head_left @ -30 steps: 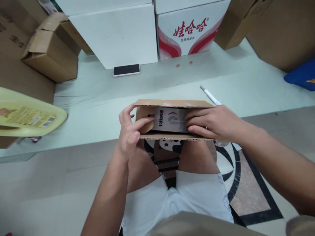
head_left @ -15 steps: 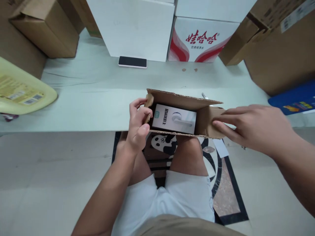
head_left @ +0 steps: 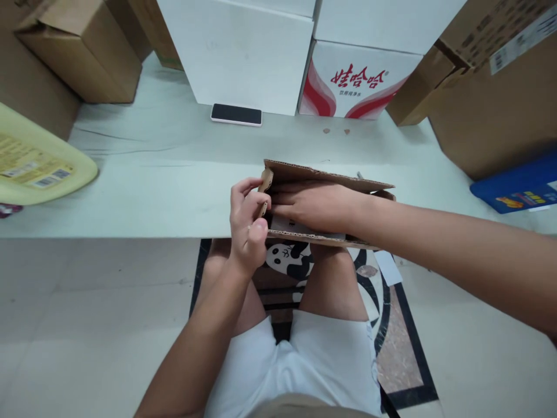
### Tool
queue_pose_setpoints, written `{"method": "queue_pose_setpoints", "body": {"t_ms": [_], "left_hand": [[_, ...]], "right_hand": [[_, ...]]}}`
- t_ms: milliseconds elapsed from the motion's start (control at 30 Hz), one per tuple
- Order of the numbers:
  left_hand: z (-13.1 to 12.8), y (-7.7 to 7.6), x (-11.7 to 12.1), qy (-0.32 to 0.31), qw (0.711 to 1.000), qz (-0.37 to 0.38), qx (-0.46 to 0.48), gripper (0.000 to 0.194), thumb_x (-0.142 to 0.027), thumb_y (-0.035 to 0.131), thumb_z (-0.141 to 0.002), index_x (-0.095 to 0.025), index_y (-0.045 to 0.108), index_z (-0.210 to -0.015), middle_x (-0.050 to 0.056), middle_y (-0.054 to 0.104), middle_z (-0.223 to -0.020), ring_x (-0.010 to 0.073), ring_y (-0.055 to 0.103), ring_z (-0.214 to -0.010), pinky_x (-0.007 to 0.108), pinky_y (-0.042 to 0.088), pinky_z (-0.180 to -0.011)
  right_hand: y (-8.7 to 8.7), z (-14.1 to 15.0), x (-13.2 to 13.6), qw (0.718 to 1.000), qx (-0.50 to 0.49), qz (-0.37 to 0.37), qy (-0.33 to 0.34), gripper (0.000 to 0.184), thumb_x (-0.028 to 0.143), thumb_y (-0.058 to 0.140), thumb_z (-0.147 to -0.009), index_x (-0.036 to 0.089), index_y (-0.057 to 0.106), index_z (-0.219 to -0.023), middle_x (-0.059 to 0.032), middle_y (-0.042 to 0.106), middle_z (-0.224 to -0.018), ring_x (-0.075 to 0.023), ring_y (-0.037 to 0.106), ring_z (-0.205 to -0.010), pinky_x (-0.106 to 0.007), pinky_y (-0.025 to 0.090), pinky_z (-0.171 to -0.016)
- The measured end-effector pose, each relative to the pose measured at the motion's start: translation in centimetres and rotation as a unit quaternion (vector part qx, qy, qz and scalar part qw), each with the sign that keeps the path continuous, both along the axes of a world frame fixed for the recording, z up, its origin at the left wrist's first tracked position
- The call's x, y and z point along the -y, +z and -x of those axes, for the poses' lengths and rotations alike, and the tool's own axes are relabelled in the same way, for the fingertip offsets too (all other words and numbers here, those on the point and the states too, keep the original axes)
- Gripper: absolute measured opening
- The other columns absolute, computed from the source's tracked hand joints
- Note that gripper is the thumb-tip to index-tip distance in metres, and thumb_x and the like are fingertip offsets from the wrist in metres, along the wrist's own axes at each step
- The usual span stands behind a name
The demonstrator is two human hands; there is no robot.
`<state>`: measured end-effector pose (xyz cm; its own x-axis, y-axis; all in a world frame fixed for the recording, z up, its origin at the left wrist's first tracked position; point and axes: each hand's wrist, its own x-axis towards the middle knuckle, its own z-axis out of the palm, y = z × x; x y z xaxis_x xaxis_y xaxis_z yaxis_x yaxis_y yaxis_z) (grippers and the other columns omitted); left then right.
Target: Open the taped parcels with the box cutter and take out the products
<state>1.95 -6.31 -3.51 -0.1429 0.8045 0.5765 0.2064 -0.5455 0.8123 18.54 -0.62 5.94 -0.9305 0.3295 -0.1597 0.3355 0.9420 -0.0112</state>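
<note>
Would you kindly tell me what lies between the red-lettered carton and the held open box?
The head view shows two small brown scraps near the carton and a thin dark mark nearer the open box.

carton (head_left: 287, 173): small box (head_left: 282, 223) inside | left of it: jug (head_left: 43, 162) | right: container (head_left: 522, 184) | behind, on table (head_left: 165, 191): phone (head_left: 236, 114)

The carton (head_left: 300, 174), brown cardboard, sits at the centre of the frame, open-topped, long sides running across, slightly lower at right. Inside lies a white box (head_left: 282, 223), mostly hidden, some dark print showing.
</note>
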Motion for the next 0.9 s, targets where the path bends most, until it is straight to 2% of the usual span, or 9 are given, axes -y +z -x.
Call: {"method": "queue_pose_setpoints", "body": {"t_ms": [100, 300, 400, 467, 533, 633, 700, 800, 900], "left_hand": [[-0.4, 0.5, 0.0, 0.043, 0.999, -0.006, -0.021, 0.05, -0.069, 0.039, -0.095, -0.024, 0.055, -0.08, 0.012, 0.056, -0.11, 0.0323, 0.057, -0.112, 0.048, 0.051, -0.089], [-1.0, 0.8, -0.2, 0.103, 0.993, -0.04, -0.031, 0.048, -0.065, 0.039, -0.097, -0.023, 0.054, -0.078, 0.011, 0.055, -0.101, 0.0303, 0.057, -0.103, 0.044, 0.048, -0.079], [-1.0, 0.8, -0.4, 0.109, 0.993, -0.035, -0.028, 0.048, -0.065, 0.039, -0.096, -0.023, 0.052, -0.077, 0.01, 0.053, -0.095, 0.0307, 0.057, -0.103, 0.043, 0.048, -0.076], [-1.0, 0.8, -0.6, 0.105, 0.994, -0.031, -0.028, 0.048, -0.066, 0.039, -0.096, -0.024, 0.052, -0.077, 0.01, 0.053, -0.093, 0.0307, 0.058, -0.104, 0.043, 0.049, -0.077], [-1.0, 0.8, -0.9, 0.098, 0.994, -0.029, -0.026, 0.049, -0.066, 0.038, -0.096, -0.024, 0.053, -0.077, 0.009, 0.054, -0.093, 0.0298, 0.057, -0.103, 0.042, 0.049, -0.079], [-1.0, 0.7, -1.4, 0.093, 0.995, -0.027, -0.023, 0.05, -0.066, 0.038, -0.097, -0.023, 0.053, -0.078, 0.008, 0.054, -0.094, 0.0281, 0.056, -0.1, 0.042, 0.05, -0.082], [-1.0, 0.7, -1.5, 0.089, 0.995, -0.027, -0.022, 0.05, -0.067, 0.038, -0.097, -0.023, 0.053, -0.078, 0.008, 0.054, -0.094, 0.0273, 0.055, -0.098, 0.043, 0.05, -0.085], [-1.0, 0.7, -1.6, 0.086, 0.996, -0.024, -0.023, 0.051, -0.068, 0.038, -0.098, -0.023, 0.053, -0.078, 0.008, 0.054, -0.094, 0.0266, 0.054, -0.096, 0.044, 0.051, -0.087], [-1.1, 0.7, -1.7, 0.093, 0.995, -0.03, -0.022, 0.051, -0.067, 0.039, -0.098, -0.023, 0.052, -0.077, 0.008, 0.054, -0.093, 0.0265, 0.054, -0.095, 0.044, 0.052, -0.086]], "right_hand": [[-0.7, -0.4, -0.6, 1.0, 0.006, -0.006, 0.015, 0.029, 0.013, 0.05, -0.102, 0.022, 0.073, -0.116, -0.0059, 0.076, -0.122, -0.021, 0.065, -0.127, -0.041, 0.051, -0.109], [2.7, -2.6, 1.3, 0.998, 0.001, -0.046, 0.034, 0.024, 0.019, 0.049, -0.104, 0.016, 0.07, -0.117, -0.0122, 0.072, -0.122, -0.0232, 0.068, -0.111, -0.041, 0.054, -0.101], [3.9, -4.3, 2.1, 0.996, -0.006, -0.092, 0.013, 0.026, 0.022, 0.05, -0.103, 0.018, 0.069, -0.122, -0.0127, 0.072, -0.118, -0.0239, 0.067, -0.106, -0.039, 0.053, -0.091], [4.2, -5.5, 2.2, 0.992, -0.002, -0.126, -0.012, 0.033, 0.023, 0.051, -0.102, 0.021, 0.065, -0.132, -0.0131, 0.071, -0.126, -0.0239, 0.066, -0.105, -0.037, 0.05, -0.084], [4.1, -6.5, 1.9, 0.989, 0.0, -0.141, -0.036, 0.047, 0.02, 0.05, -0.1, 0.028, 0.057, -0.146, -0.0106, 0.063, -0.146, -0.0223, 0.065, -0.107, -0.035, 0.048, -0.08], [3.2, -7.2, 1.0, 0.991, -0.01, -0.118, -0.056, 0.06, 0.02, 0.05, -0.098, 0.043, 0.047, -0.154, 0.0014, 0.05, -0.164, -0.019, 0.064, -0.108, -0.033, 0.046, -0.076], [2.4, -7.3, 0.2, 0.993, -0.014, -0.101, -0.058, 0.059, 0.024, 0.052, -0.098, 0.049, 0.049, -0.151, 0.0056, 0.055, -0.16, -0.0181, 0.064, -0.105, -0.032, 0.045, -0.073], [1.5, -7.1, -0.5, 0.995, -0.011, -0.084, -0.059, 0.05, 0.027, 0.058, -0.096, 0.046, 0.057, -0.142, 0.003, 0.068, -0.142, -0.0169, 0.064, -0.097, -0.032, 0.041, -0.07], [2.5, -6.9, -0.5, 0.996, 0.002, -0.069, -0.06, 0.042, 0.027, 0.06, -0.096, 0.043, 0.063, -0.134, 0.0019, 0.071, -0.136, -0.0156, 0.064, -0.092, -0.032, 0.04, -0.069]]}}
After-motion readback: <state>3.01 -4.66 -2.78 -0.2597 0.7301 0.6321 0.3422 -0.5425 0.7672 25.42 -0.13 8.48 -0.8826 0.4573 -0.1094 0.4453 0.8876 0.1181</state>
